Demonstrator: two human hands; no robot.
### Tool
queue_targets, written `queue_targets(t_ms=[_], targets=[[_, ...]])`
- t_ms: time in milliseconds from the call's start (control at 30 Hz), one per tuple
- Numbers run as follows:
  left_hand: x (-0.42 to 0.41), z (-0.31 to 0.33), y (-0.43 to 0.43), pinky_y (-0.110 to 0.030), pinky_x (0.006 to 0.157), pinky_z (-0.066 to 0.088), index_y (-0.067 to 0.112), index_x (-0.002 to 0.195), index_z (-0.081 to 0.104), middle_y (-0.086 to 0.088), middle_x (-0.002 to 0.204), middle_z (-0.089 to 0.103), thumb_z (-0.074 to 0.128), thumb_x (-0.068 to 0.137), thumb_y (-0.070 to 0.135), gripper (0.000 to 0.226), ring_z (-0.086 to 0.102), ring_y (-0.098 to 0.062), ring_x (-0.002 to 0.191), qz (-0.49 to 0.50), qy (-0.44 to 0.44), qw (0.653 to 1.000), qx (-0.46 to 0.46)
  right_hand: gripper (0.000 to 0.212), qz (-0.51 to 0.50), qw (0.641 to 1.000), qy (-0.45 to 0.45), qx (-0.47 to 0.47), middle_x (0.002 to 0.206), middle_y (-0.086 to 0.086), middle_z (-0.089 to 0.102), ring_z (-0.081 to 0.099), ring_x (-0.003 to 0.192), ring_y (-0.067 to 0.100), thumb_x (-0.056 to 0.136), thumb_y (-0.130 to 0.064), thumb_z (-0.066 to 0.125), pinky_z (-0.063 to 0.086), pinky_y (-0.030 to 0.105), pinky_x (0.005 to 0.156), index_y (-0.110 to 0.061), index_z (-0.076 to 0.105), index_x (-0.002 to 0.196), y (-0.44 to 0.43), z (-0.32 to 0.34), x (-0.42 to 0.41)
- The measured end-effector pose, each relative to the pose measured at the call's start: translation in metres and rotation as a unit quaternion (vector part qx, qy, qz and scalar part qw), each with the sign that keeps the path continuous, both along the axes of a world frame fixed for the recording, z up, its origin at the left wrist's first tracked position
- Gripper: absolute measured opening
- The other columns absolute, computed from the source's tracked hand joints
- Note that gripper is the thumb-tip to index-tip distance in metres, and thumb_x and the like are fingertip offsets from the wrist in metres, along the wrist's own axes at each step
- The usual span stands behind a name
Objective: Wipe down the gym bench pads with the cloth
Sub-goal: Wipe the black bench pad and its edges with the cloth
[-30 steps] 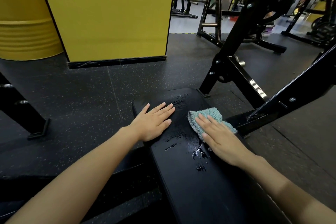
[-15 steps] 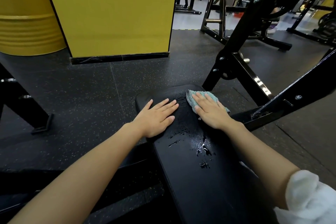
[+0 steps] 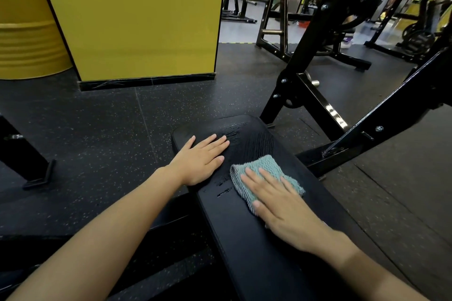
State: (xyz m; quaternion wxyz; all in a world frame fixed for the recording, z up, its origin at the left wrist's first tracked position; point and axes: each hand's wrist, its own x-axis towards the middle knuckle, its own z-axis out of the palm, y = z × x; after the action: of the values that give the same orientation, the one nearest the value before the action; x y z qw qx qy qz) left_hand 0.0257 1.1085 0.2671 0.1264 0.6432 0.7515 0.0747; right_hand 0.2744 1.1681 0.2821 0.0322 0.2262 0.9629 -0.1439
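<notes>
The black padded desk point(image 3: 244, 239) carries a teal cloth point(image 3: 266, 166), pressed under the right hand point(image 3: 286, 212); the left hand point(image 3: 200, 161) lies flat to its left, wet streaks point(image 3: 232, 133) at the far end.

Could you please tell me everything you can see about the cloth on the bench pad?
The cloth is a small teal rag, wavy ribbed weave, with a grey-striped edge, seemingly folded. It lies flat on the black bench pad, right of the left hand, which does not touch it. The right hand presses flat on it, covering its near part. Wet streaks mark the pad beside it.
</notes>
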Motion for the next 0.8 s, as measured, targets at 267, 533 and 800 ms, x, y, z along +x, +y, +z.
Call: queue_targets(t_ms=[267,533,800], targets=[[-0.008,0.005,0.001,-0.034,0.119,-0.009,0.033,0.157,0.008,0.020,0.163,0.000,0.018,0.109,0.033,0.049,-0.006,-0.001,0.150,-0.025,-0.022,0.999,-0.009,0.069,-0.037,0.999,-0.013,0.028,0.158,-0.030,-0.010,-0.011,0.147,-0.003,0.085,-0.067,0.003,0.000,0.032,0.118,-0.050,0.002,0.152,0.022,0.000,-0.028],[-0.014,0.002,0.001,-0.031,0.119,-0.009,0.032,0.157,0.010,0.019,0.163,0.002,0.020,0.109,0.028,0.049,-0.005,-0.002,0.150,-0.044,-0.030,0.999,0.009,0.055,-0.088,0.996,-0.014,0.023,0.164,-0.019,-0.006,-0.013,0.150,0.007,0.105,-0.046,0.022,-0.012,0.043,0.119,-0.040,0.003,0.156,0.037,-0.006,-0.064],[-0.016,-0.001,0.002,-0.033,0.119,-0.007,0.033,0.156,0.012,0.019,0.163,0.003,0.021,0.109,0.027,0.048,-0.005,-0.002,0.150,-0.049,-0.034,0.998,0.015,0.074,0.001,1.000,0.008,0.005,0.160,-0.027,-0.012,-0.019,0.147,0.001,0.081,-0.063,-0.003,-0.015,0.038,0.119,-0.046,-0.003,0.154,-0.028,-0.004,-0.042]])
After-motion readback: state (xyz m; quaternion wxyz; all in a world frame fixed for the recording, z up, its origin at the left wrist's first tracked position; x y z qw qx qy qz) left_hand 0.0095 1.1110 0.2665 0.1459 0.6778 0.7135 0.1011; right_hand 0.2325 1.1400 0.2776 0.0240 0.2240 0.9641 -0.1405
